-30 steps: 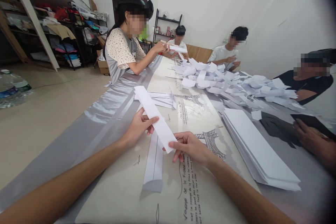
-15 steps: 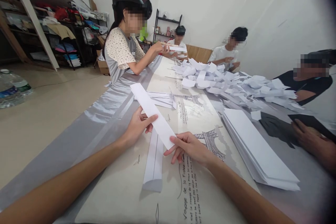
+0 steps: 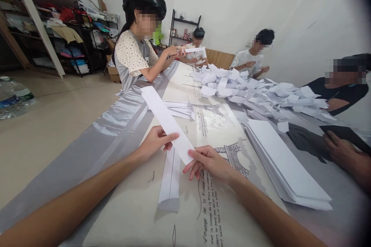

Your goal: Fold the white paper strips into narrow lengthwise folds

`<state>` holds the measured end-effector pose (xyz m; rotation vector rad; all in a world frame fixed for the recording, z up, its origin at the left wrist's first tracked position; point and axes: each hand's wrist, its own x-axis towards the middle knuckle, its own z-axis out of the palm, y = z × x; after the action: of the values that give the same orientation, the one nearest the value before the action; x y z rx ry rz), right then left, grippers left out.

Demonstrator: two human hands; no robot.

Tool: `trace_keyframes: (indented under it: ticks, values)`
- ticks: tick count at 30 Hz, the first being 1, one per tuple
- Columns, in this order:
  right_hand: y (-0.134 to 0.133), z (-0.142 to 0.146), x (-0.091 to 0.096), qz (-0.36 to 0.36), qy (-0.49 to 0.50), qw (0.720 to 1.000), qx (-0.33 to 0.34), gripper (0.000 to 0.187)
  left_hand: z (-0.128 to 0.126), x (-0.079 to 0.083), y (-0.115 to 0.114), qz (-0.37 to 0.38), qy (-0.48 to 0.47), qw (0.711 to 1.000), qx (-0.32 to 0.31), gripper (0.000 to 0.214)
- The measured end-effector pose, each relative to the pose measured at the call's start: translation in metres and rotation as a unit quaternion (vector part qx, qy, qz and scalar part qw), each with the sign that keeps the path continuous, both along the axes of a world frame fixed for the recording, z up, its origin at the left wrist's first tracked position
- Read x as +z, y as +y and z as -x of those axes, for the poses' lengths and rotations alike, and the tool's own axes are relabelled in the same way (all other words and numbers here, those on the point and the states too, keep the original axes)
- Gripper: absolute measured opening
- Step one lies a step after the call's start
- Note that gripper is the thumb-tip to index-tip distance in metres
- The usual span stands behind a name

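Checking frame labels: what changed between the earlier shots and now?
The far end of the held paper strip has moved away from the wearer and a little left. The left hand has slid along it toward the right hand, which barely moved. Nothing taken or let go; both hands still hold the strip. The lower strip, paper stack and loose pile stayed put.

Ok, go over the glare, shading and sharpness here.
Head view: bright sheen on the grey cloth, black upper right corner; head view: the held paper strip has fairly crisp edges, while a co-worker's hand at right looks softer; head view: shading at the near end of the folded paper beneath.
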<state>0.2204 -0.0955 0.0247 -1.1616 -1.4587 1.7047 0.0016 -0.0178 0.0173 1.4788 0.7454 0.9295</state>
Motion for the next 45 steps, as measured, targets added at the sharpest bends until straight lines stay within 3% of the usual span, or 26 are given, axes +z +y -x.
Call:
trace_keyframes:
  ticks: [4,12,20,29,39,45]
  values:
    - [0.000,-0.002,0.001,-0.019,-0.045,0.999,0.015,0.056,-0.001,0.003,-0.005,0.005,0.029,0.999,-0.038,0.034]
    - [-0.002,-0.001,-0.003,-0.139,-0.117,0.983,0.018,0.064,0.000,0.006,-0.007,0.006,0.039,0.996,-0.076,0.032]
    - [-0.003,-0.001,-0.002,-0.123,-0.110,0.986,0.015,0.062,0.001,0.003,-0.006,0.005,0.074,0.992,-0.105,0.036]
    - [-0.002,0.000,-0.003,-0.173,-0.115,0.978,0.003,0.052,0.000,0.009,-0.012,-0.037,0.089,0.980,-0.177,0.038]
    - [-0.003,0.000,0.002,-0.166,-0.116,0.979,-0.010,0.053,0.002,0.005,-0.007,-0.060,0.113,0.985,-0.113,0.054]
    - [-0.001,-0.001,-0.004,-0.177,-0.100,0.979,-0.012,0.053,0.002,0.008,-0.009,-0.047,0.114,0.981,-0.153,0.049]
